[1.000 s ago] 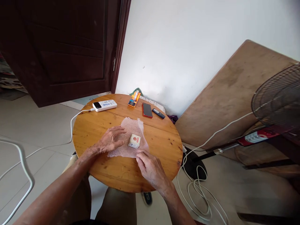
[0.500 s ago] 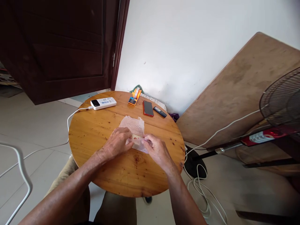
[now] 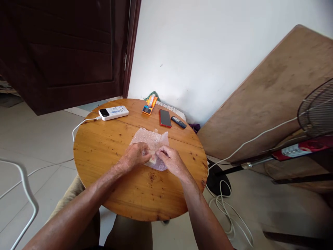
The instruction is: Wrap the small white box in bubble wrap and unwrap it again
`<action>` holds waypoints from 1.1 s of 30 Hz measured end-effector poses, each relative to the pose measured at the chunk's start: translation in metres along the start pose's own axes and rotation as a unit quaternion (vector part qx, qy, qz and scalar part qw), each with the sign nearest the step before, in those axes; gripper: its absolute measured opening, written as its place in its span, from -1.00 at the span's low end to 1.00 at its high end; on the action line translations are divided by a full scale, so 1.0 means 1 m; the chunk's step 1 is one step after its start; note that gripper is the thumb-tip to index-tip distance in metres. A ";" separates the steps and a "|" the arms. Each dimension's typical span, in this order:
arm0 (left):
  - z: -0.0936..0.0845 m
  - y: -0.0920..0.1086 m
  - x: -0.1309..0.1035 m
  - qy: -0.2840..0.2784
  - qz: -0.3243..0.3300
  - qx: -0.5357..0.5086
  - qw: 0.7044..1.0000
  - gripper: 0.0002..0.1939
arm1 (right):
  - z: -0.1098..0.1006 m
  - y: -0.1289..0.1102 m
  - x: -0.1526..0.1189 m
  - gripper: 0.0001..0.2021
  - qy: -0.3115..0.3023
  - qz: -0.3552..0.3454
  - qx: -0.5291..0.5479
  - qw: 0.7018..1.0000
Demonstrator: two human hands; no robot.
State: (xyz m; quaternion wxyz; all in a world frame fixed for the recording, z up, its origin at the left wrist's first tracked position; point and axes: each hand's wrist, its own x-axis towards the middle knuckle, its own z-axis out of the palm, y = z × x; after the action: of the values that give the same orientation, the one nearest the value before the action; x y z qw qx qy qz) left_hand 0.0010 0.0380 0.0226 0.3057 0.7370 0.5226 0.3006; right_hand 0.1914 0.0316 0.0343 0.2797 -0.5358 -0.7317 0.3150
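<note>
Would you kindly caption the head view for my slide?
Left hand and right hand at bubble wrap covering a box on a round table.

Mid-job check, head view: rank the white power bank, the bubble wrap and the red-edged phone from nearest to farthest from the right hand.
1. Bubble wrap: right at the fingertips of the right hand.
2. Red-edged phone: beyond the hand, toward the wall.
3. White power bank: far left part of the table.
</note>
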 end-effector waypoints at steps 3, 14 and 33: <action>-0.003 0.001 -0.011 -0.016 -0.005 -0.011 1.000 -0.98 | 0.002 -0.003 -0.013 -0.79 0.000 0.001 0.009 1.000; -0.006 0.007 -0.024 -0.027 -0.007 -0.003 1.000 -0.97 | 0.009 -0.004 -0.037 -0.81 0.049 0.011 0.010 0.999; 0.004 -0.002 -0.027 -0.010 0.015 0.036 0.999 -0.78 | -0.004 -0.018 -0.054 -0.53 0.079 -0.108 -0.292 0.947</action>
State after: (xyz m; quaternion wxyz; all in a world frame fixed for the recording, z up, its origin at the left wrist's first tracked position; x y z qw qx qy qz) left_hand -0.0046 0.0124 0.0154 0.2793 0.7584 0.5187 0.2788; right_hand 0.1981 -0.0235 0.0465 0.2000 -0.5346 -0.8210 0.0120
